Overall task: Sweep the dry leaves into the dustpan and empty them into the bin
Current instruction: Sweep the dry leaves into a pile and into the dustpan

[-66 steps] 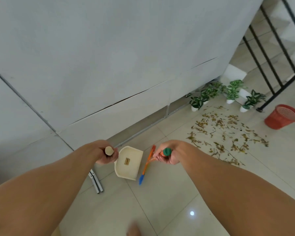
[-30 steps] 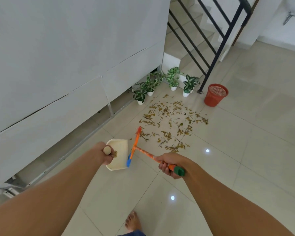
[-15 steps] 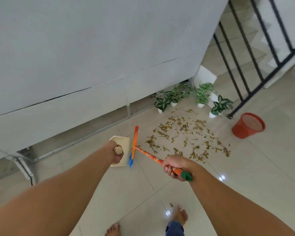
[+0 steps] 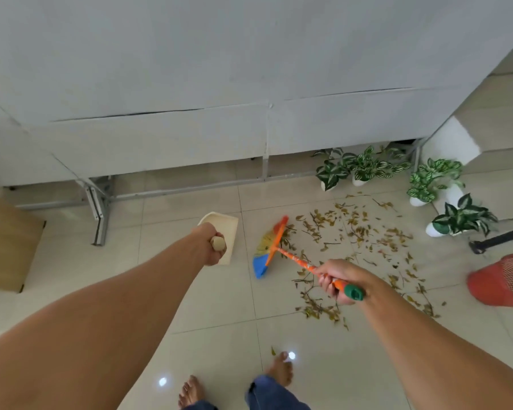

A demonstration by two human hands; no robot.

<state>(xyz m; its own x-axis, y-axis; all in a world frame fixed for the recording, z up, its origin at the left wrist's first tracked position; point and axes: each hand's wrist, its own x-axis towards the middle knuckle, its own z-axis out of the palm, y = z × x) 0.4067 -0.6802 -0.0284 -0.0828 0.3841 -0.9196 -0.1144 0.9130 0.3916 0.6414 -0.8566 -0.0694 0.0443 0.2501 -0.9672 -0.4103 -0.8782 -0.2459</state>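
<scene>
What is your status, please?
Left hand grips dustpan handle; right hand grips broom. Dry leaves scattered on tiles, its head at their edge. Potted plants beside them.

A person's left hand [image 4: 216, 247] grips the wooden handle of a cream plastic dustpan [image 4: 231, 232] low over the pale tiled floor [image 4: 214, 306]. The right hand [image 4: 336, 281] grips an orange, green-capped broom [image 4: 274, 242], its multicoloured bristles meeting scattered dry brown leaves [image 4: 353, 238]. I see a red mesh bin [image 4: 504, 281] just beyond them, far right.
</scene>
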